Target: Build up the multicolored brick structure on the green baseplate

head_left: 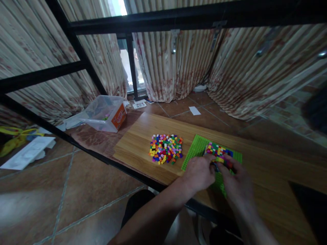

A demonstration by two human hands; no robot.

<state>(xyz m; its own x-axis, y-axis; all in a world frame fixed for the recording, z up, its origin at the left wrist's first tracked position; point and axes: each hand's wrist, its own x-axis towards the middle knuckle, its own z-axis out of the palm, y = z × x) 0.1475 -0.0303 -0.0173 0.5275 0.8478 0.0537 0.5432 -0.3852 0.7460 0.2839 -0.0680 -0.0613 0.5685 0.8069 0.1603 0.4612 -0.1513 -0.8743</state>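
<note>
A block build of many small coloured toy bricks sits over a green studded baseplate on the right part of the wooden table. My left hand closes on the near left corner of the build, its fingers curled. On the near right side, my right hand grips the build with thumb and fingers. Between the hands, part of its near edge is hidden. Whether the build is pressed onto the baseplate or lifted off it, I cannot tell. Left of the baseplate lies a pile of loose toy bricks in mixed colours.
The wooden tabletop has a dark metal frame along its near edge. A clear plastic box with an orange label stands at the table's far left. Black metal bars cross above. A dark flat object lies at right.
</note>
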